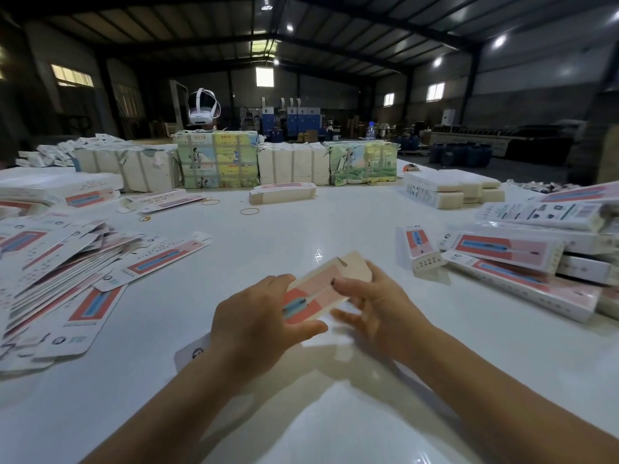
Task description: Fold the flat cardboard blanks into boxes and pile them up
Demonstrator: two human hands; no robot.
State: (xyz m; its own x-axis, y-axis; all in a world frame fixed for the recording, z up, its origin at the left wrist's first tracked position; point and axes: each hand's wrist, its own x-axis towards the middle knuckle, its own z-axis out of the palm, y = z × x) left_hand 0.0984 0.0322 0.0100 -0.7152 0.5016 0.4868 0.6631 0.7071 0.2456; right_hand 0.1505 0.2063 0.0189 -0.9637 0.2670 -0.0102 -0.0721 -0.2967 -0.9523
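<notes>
Here, nearest the camera, both hands hold one half-formed box just above the white bench; the left hand grips its near end, thumb along the lower edge; the right hand pinches the far part, fingers curled round it; the brown end flap stands open beyond the fingertips. To do this step well, I judge, square the sleeve first, then tuck the flap along its crease. Flat blanks fan out left; finished boxes are piled right; wrapped bundles line the far edge.
</notes>
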